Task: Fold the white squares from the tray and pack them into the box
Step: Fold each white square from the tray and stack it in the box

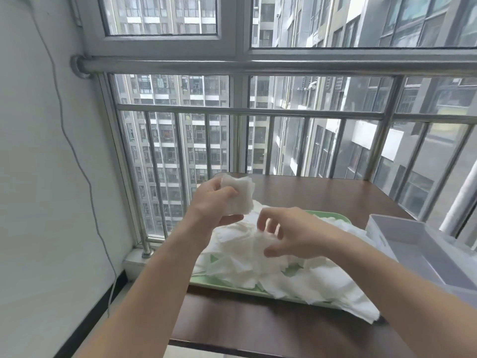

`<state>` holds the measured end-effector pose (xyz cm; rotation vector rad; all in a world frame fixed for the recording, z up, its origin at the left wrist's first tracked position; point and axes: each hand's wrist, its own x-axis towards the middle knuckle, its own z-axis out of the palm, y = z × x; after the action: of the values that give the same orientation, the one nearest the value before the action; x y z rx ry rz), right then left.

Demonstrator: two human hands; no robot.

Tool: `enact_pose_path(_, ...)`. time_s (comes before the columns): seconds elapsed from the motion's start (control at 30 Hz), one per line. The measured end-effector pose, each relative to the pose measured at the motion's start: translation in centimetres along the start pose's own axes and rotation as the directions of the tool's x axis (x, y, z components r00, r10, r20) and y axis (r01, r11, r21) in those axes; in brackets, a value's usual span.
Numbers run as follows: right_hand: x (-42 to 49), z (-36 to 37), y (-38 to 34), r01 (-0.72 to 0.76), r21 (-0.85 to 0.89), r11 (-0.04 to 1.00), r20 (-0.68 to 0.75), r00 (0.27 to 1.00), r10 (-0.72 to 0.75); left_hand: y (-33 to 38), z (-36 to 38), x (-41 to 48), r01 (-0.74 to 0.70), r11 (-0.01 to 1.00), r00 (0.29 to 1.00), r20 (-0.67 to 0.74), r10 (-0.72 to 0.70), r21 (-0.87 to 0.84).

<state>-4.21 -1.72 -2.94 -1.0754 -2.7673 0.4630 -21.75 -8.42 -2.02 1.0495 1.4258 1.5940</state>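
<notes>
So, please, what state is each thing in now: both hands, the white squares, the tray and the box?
left hand: raised, grips a stack of folded squares.
right hand: fingers curled on the loose pile; pinch unclear.
tray: heaped with unfolded squares, some overhanging its near right edge.
box: open, visible part empty.

A glazed balcony corner of a high-rise flat, used as a small work spot.
From 10 to 2 o'clock a metal-framed window fills the view, with a steel safety railing in front of it and tall residential tower blocks close outside. At 9 o'clock stands a plain white wall with a loose cable running down it to a dark skirting. At 5 o'clock a dark wooden table bears a green tray of white squares and a plastic box.
</notes>
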Motion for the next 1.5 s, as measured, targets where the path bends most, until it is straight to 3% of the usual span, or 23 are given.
enact_pose_path(0.23,-0.3,0.2,0.2,0.031,0.008,0.999,-0.062,0.998,-0.031,-0.4,0.4,0.2,-0.008,1.000,1.000,0.007,0.008,0.029)
enact_pose_path(0.6,-0.5,0.7,0.1,0.031,-0.032,0.999,-0.007,1.000,-0.031,-0.9,1.1,0.2,-0.013,0.998,1.000,0.028,0.011,0.059)
enact_pose_path(0.87,-1.8,-2.8,2.1,0.070,0.199,0.977,-0.137,0.990,-0.043,-1.3,1.6,0.4,-0.058,0.991,0.998,0.025,0.056,0.117)
enact_pose_path(0.97,-2.2,-4.2,3.0,0.059,0.124,0.991,-0.186,0.982,-0.035,-1.5,2.1,0.4,-0.088,0.988,0.996,0.045,0.083,0.124)
enact_pose_path(1.23,-2.2,-4.8,2.8,-0.001,0.021,1.000,-0.074,0.997,0.003,-1.6,2.6,0.1,-0.108,0.989,0.990,0.107,0.097,0.106)
enact_pose_path(1.33,-2.6,-5.3,3.0,-0.017,0.072,0.997,-0.025,1.000,0.019,-1.7,2.7,0.0,-0.101,0.987,0.989,0.121,0.086,0.121)
enact_pose_path(1.5,-3.2,-5.9,3.5,0.040,0.393,0.919,-0.004,0.999,-0.042,-2.5,3.8,-0.1,-0.073,0.988,0.985,0.165,0.050,0.137)
